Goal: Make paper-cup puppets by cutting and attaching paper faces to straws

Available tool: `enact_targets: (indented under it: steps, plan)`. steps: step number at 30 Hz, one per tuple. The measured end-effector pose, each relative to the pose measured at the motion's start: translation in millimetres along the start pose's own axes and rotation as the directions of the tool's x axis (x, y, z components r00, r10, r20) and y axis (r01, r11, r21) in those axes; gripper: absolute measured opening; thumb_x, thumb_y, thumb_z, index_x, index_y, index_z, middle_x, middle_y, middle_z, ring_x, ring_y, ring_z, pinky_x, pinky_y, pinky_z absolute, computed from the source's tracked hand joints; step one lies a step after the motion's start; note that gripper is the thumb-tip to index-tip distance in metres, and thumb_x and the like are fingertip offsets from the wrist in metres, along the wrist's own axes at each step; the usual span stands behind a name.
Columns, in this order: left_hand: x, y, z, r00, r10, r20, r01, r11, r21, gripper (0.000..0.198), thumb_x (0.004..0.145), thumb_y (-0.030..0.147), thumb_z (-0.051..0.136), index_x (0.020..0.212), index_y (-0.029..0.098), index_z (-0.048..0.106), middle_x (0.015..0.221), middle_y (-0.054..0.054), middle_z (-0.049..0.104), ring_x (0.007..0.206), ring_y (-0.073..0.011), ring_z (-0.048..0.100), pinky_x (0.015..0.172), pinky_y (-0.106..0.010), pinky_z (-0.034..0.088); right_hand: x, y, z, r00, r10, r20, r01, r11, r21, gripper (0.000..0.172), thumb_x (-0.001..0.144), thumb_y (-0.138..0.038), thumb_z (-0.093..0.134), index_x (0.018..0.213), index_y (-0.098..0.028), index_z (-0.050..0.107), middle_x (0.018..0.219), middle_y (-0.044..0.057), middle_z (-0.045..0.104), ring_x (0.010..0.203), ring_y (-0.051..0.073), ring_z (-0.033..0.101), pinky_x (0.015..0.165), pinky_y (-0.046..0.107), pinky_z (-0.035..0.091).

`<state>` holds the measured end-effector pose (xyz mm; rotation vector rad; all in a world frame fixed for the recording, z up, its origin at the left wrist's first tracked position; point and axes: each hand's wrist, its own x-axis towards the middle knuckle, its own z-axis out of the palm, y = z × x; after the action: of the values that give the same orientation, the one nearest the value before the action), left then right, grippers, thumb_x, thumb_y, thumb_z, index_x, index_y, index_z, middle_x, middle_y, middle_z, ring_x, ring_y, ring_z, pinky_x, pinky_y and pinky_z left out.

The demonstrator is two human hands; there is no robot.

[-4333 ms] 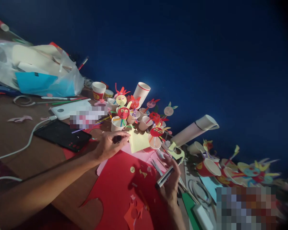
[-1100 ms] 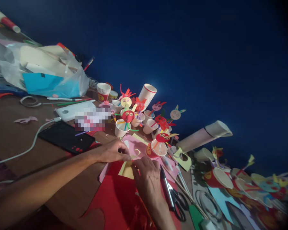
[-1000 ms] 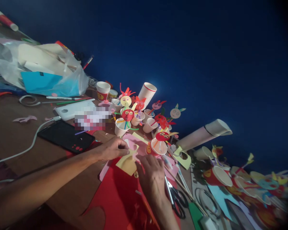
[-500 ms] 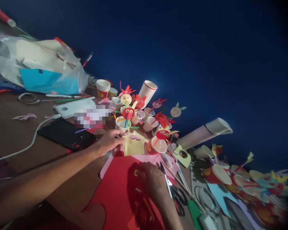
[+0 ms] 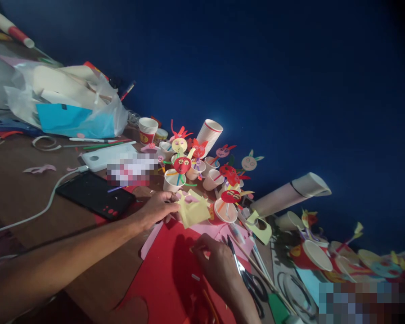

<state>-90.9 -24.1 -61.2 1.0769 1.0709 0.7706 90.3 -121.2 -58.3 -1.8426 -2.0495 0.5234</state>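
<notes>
My left hand [image 5: 164, 208] pinches the left edge of a pale yellow sheet of paper [image 5: 195, 212], which is tilted above the pink paper [image 5: 150, 238]. Low over a large sheet of red paper [image 5: 162, 265], my right hand [image 5: 216, 263] is closed, thumb and fingers together. A small yellow paper piece [image 5: 191, 249] shows at its fingertips, mostly hidden by them. Just right of that hand lie a black and silver pen [image 5: 234, 254] and black-handled scissors [image 5: 258, 288]. Beyond the yellow sheet stands a red paper cup [image 5: 224, 211] with a red paper face [image 5: 231, 196] on a stick.
Several white cups [image 5: 173, 180] with paper-face puppets stand behind my hands. A cup stack [image 5: 209, 132] leans by the blue wall, and a white roll [image 5: 290, 193] lies right. Left are a black phone [image 5: 94, 195], a white cable [image 5: 50, 193] and a plastic bag [image 5: 121, 114] of paper scraps.
My left hand has lifted and tilted the yellow sheet. My right hand stays over the red paper, its fingers turned further over the small yellow piece. The whole view has shifted slightly.
</notes>
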Motion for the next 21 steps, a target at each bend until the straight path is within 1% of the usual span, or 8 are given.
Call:
enact_targets:
  steps: [2,4,7,11,14,16,18,21]
  plan:
    - [-0.8,-3.0,3.4,1.000,-0.026,-0.006,0.026,0.999,-0.029,0.018,0.063,0.024,0.060,0.073,0.016,0.048,0.051,-0.002,0.064,0.037,-0.0091,0.050,0.034,-0.017,0.027,-2.9,-8.6,-8.3,1.000,-0.018,-0.008,0.019,0.991,0.131,0.013,0.078,-0.014,0.053,0.070,-0.022,0.060,0.064,-0.004,0.067,0.060,0.012,0.062,0.056,0.020,0.040]
    - [-2.2,-7.7,8.1,0.998,-0.058,-0.013,0.057,0.997,-0.058,0.021,0.062,0.023,0.062,0.076,0.015,0.049,0.053,-0.002,0.063,0.047,-0.0129,0.059,0.034,-0.016,0.029,-4.9,-16.4,-13.4,0.998,-0.043,-0.041,0.051,0.975,0.217,0.012,0.080,-0.016,0.054,0.070,-0.022,0.058,0.064,-0.005,0.065,0.061,0.011,0.061,0.057,0.020,0.041]
    - [-6.3,-15.3,17.1,0.995,-0.094,0.012,0.095,0.992,-0.083,0.023,0.062,0.024,0.065,0.077,0.015,0.049,0.055,-0.002,0.063,0.051,-0.0134,0.060,0.034,-0.015,0.029,-4.7,-23.5,-13.3,0.987,-0.055,-0.148,0.094,0.959,0.266,0.008,0.082,-0.020,0.054,0.075,-0.021,0.058,0.067,-0.004,0.064,0.062,0.011,0.059,0.060,0.021,0.043]
    - [-14.0,-21.7,28.2,0.994,-0.082,0.069,0.091,0.984,-0.151,0.028,0.061,0.029,0.067,0.077,0.015,0.050,0.057,-0.001,0.062,0.054,-0.0139,0.061,0.033,-0.015,0.030,-0.4,-21.7,-4.1,0.940,-0.069,-0.333,0.142,0.969,0.201,0.008,0.085,-0.023,0.052,0.087,-0.020,0.059,0.077,0.002,0.066,0.071,0.015,0.061,0.066,0.025,0.044]
    - [-18.4,-22.6,32.9,0.990,-0.070,0.121,0.092,0.979,-0.183,0.036,0.059,0.030,0.069,0.085,0.014,0.049,0.065,-0.004,0.066,0.061,-0.0177,0.065,0.033,-0.016,0.030,3.4,-15.2,1.1,0.907,-0.063,-0.416,0.126,0.984,0.127,0.008,0.085,-0.024,0.052,0.088,-0.020,0.058,0.077,0.003,0.067,0.069,0.016,0.061,0.066,0.027,0.044]
    - [-19.7,-22.2,34.1,0.987,-0.060,0.148,0.088,0.977,-0.192,0.040,0.058,0.030,0.069,0.088,0.013,0.049,0.070,-0.007,0.067,0.064,-0.0196,0.066,0.033,-0.016,0.031,5.4,-11.5,2.1,0.887,-0.064,-0.457,0.111,0.991,0.076,0.008,0.084,-0.024,0.053,0.087,-0.019,0.059,0.075,0.003,0.067,0.068,0.016,0.060,0.066,0.028,0.043]
    - [-20.0,-22.2,34.3,0.984,-0.051,0.171,0.086,0.976,-0.201,0.036,0.060,0.029,0.067,0.087,0.012,0.051,0.073,-0.008,0.067,0.064,-0.0197,0.066,0.033,-0.017,0.032,6.7,-9.2,2.1,0.875,-0.083,-0.477,0.113,0.993,0.034,0.008,0.084,-0.024,0.054,0.088,-0.019,0.059,0.077,0.003,0.068,0.070,0.017,0.061,0.068,0.028,0.042]
    - [-19.5,-23.8,34.1,0.978,-0.054,0.200,0.103,0.965,-0.241,0.028,0.064,0.027,0.064,0.086,0.012,0.054,0.074,-0.006,0.065,0.064,-0.0173,0.065,0.033,-0.017,0.034,7.5,-8.7,2.1,0.876,-0.115,-0.468,0.132,0.991,0.003,0.011,0.084,-0.023,0.053,0.092,-0.019,0.060,0.082,0.004,0.069,0.074,0.017,0.063,0.071,0.029,0.040]
